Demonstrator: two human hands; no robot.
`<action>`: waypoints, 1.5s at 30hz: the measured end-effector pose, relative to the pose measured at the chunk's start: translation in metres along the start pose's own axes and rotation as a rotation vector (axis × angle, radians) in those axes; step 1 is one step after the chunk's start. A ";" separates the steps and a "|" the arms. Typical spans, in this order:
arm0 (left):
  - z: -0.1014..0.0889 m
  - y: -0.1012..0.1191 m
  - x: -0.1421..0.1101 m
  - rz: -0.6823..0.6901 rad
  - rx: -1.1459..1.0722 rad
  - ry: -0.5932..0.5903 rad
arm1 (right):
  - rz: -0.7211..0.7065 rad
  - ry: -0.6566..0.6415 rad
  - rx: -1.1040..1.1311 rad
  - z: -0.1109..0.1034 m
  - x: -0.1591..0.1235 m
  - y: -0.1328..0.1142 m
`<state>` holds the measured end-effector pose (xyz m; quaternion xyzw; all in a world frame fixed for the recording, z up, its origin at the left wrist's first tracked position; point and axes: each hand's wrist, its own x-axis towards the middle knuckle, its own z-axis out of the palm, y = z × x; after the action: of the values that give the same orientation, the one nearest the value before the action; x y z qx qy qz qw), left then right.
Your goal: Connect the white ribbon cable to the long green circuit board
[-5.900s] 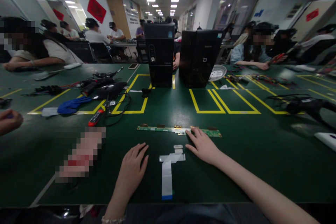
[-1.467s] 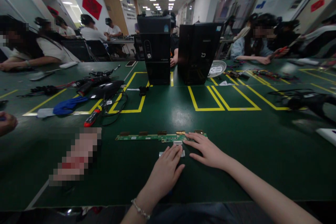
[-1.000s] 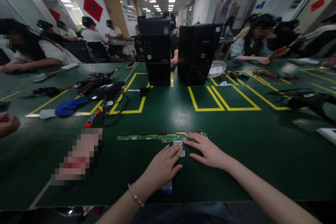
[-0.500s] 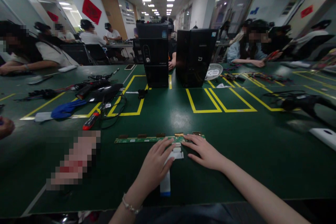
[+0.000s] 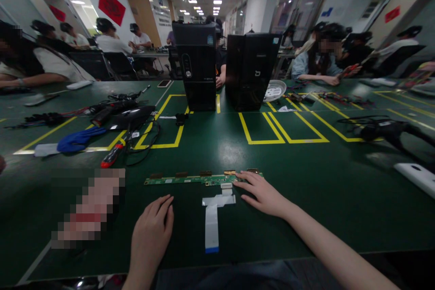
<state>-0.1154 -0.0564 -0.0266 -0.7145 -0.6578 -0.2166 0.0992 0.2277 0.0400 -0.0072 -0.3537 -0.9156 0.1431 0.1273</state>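
Note:
A long, thin green circuit board (image 5: 186, 180) with several brown-gold tabs along its far edge lies flat on the dark green table. From its near edge a white ribbon cable (image 5: 211, 226) with a blue end runs towards me, folded sideways partway. My right hand (image 5: 263, 194) rests at the board's right end, fingers stretched out over it and holding nothing. To the left of the cable, my left hand (image 5: 152, 219) is low by the tabletop, apart from the board. Its fingers are loosely extended, with nothing seen in them.
Two black computer towers (image 5: 200, 68) stand upright ahead. A red-and-black screwdriver (image 5: 113, 154), a blue glove (image 5: 79, 139) and black cables lie left. A white device (image 5: 416, 179) is at the right edge. A pixelated patch covers something at left. Several people sit around.
My left hand has moved off the board and cable, left and towards me, uncovering the cable. My right hand stays at the board. The view has shifted slightly.

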 end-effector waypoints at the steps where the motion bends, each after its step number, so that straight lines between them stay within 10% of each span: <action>1: 0.000 0.000 0.001 -0.007 0.001 -0.004 | 0.002 0.004 0.004 0.000 0.000 0.001; 31: 0.003 0.005 0.008 -0.041 -0.006 -0.070 | -0.078 -0.193 0.020 -0.011 0.002 -0.018; 45: 0.005 0.004 0.009 -0.050 -0.012 -0.083 | 0.347 -0.038 -0.244 -0.030 -0.108 0.060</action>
<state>-0.1102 -0.0467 -0.0270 -0.7068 -0.6778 -0.1929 0.0622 0.3521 0.0135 -0.0152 -0.5162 -0.8536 0.0576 0.0394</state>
